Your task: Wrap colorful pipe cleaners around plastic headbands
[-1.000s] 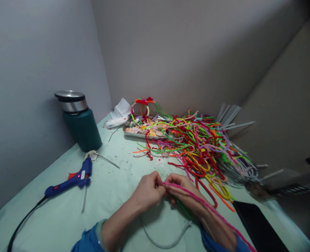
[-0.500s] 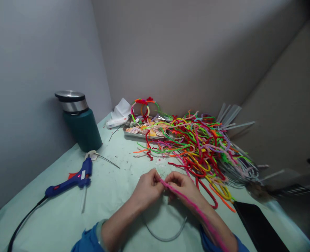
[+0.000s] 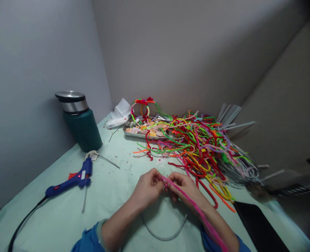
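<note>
Near the middle front of the table, my left hand and my right hand meet with fingertips pinched. Both grip the end of a pink pipe cleaner, whose long tail runs back over my right forearm. Below the hands curves a grey wire. One end of it shows free by my right wrist; the other side goes up behind my left hand, so I cannot tell where it is held. A heap of multicoloured pipe cleaners lies just beyond my right hand.
At left, a blue glue gun with a lit red light and a cord rests before a green bottle. A metal tray of shells stands at the back beside white tissue. Right front holds a black phone-like slab.
The hands stay in almost the same spot while the fingers shift slightly at the pink pipe cleaner's end. My right fingertips have moved a little. Everything else looks the same.
</note>
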Demonstrator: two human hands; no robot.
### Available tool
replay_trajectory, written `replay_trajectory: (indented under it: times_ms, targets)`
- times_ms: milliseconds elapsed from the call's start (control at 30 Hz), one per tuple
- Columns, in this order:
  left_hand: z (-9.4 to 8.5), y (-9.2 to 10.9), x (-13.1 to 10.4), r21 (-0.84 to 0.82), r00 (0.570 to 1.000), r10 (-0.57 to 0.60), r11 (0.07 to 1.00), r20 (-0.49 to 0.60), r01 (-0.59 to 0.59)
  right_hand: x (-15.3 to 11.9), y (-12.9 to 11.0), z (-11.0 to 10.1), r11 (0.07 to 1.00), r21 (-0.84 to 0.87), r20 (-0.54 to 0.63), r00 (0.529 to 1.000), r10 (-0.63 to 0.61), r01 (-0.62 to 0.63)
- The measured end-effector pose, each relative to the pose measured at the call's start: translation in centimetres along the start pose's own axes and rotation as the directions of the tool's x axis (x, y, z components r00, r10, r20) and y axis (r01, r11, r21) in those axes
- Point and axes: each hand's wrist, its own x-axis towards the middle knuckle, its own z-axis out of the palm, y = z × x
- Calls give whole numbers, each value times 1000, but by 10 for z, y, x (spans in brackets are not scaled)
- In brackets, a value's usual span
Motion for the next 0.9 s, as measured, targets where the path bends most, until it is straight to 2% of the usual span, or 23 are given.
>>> replay_trajectory:
  times_ms: [200,367,600,900]
  targets:
    - [-1,3,-1,79,1000,17,997,-11,-16,-4,-5,0,998,-64,-9,1000,22,-22]
    - [-1,4,-2,91,999,46,995,19,-48,-5,-5,-1,994,-29,26,994,107,-107]
    - [-1,2,-1,83,998,61,995,13,-62,-7,-9,2,998,-29,13,998,54,-53]
    - [-1,1,0,94,997,72,993,26,-74,-7,-6,1,996,-28,1,996,85,-85]
